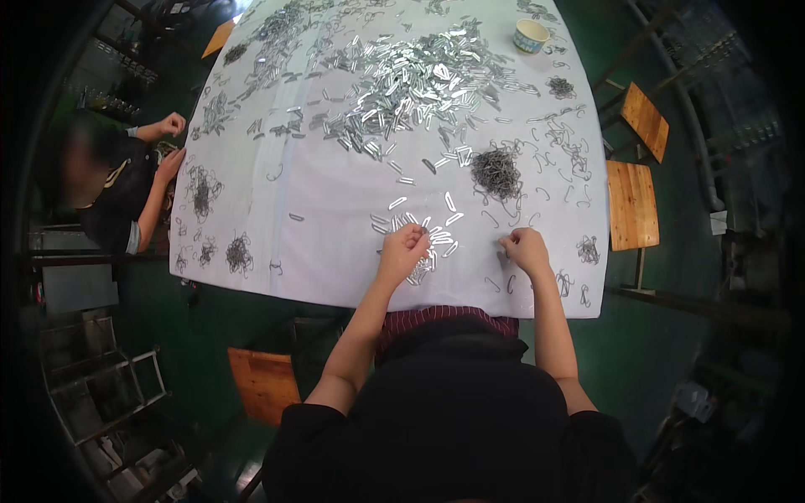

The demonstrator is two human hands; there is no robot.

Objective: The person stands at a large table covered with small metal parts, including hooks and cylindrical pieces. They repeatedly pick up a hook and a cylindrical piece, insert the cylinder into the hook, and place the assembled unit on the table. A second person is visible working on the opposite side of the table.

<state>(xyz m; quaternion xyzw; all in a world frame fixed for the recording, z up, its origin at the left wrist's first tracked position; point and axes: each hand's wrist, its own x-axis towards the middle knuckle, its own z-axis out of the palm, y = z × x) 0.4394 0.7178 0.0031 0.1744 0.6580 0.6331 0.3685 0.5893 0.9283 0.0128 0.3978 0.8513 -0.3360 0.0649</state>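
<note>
On table (344, 180) amid seats (634, 206), metal pieces (423, 80)

You can read no text, label, brand, number or sign here. On the bowl (531, 35) by the right edge of your table (335, 184), toward its far end, you can make out a blue pattern, but no legible lettering. The small pale sheet (719, 222) well out past the table's right edge is too small for you to tell if it bears writing; beyond the left edge, the yellow mark on the co-worker's dark shirt (109, 210) is too unclear to read
</note>
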